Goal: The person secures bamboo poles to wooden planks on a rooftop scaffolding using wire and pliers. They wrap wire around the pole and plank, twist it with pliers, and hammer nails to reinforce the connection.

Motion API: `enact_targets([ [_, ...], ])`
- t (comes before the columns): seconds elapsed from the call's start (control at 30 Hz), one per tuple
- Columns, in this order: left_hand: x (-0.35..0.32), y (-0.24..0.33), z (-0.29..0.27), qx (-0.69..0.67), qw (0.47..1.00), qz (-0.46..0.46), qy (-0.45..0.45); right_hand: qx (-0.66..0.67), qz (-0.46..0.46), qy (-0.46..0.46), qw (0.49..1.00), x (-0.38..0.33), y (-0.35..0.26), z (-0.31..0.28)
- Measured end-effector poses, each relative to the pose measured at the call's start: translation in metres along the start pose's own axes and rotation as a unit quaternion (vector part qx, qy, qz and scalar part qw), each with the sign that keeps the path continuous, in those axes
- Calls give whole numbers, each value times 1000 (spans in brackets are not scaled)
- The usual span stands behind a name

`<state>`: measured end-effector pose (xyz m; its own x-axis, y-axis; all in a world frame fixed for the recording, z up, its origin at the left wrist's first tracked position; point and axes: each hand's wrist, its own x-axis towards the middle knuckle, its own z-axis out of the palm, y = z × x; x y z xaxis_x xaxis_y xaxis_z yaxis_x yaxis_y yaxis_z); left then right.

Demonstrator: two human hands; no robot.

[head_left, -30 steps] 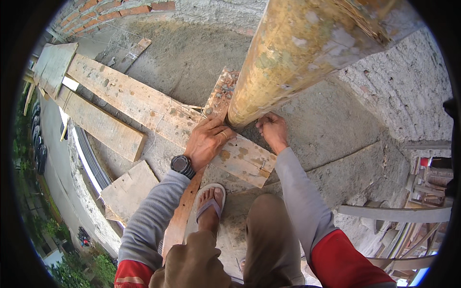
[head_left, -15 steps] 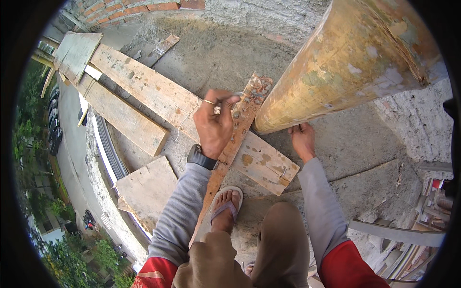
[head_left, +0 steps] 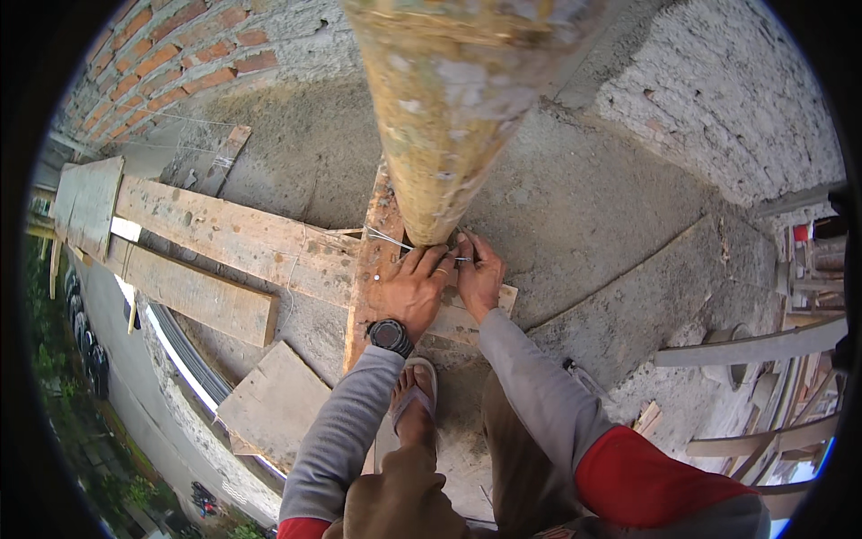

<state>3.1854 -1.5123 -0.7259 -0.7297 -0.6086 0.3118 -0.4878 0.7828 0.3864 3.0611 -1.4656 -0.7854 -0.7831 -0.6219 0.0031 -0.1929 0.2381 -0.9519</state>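
Note:
A thick, mottled yellow bamboo pole (head_left: 449, 135) stands with its lower end at a narrow, worn wooden plank (head_left: 366, 292). Thin metal wire (head_left: 388, 238) runs from the plank toward the pole's foot. My left hand (head_left: 415, 292), a watch on its wrist, bends its fingers round the wire right at the pole's base. Close beside it, my right hand (head_left: 482, 280) pinches a wire end between thumb and fingertips. Part of the wire is hidden by the pole and my fingers. Beneath both hands lies a short board (head_left: 458, 325).
Long planks (head_left: 242, 229) and a squarish board (head_left: 274, 402) lie to the left, near a drop with a road below. A brick wall (head_left: 193, 54) and rough plaster wall (head_left: 727, 99) rise at the back. My sandalled foot (head_left: 415, 400) is beside the narrow plank.
Both hands have come together at the pole's base, the right moving in from the pole's right side. The view has shifted, and the pole now appears more upright and nearer the middle.

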Motion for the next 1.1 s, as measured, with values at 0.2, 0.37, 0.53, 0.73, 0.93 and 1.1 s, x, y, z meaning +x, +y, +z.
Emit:
enact_targets([
  [0.2, -16, 5, 11, -101, 983, -37, 147, -52, -87, 4, 995, 8, 3, -12],
  [0.37, -18, 10, 11, -91, 967, -102, 216, -13, 78, -106, 991, 34, 0, -16],
  [0.53, -17, 12, 7, -331, 847, -346, 231, 91, 229, -269, 931, 68, -9, -24],
  [0.73, -1, 8, -1, -526, 698, -426, 233, -5, 147, -273, 951, 79, -14, -27],
  [0.93, 7, 14, 7, -637, 565, -477, 218, 96, 193, -265, 940, 63, -3, -44],
  [1.1, 4, 14, 26, -668, 534, -474, 210, 174, 193, -222, 940, 30, 4, -33],
])
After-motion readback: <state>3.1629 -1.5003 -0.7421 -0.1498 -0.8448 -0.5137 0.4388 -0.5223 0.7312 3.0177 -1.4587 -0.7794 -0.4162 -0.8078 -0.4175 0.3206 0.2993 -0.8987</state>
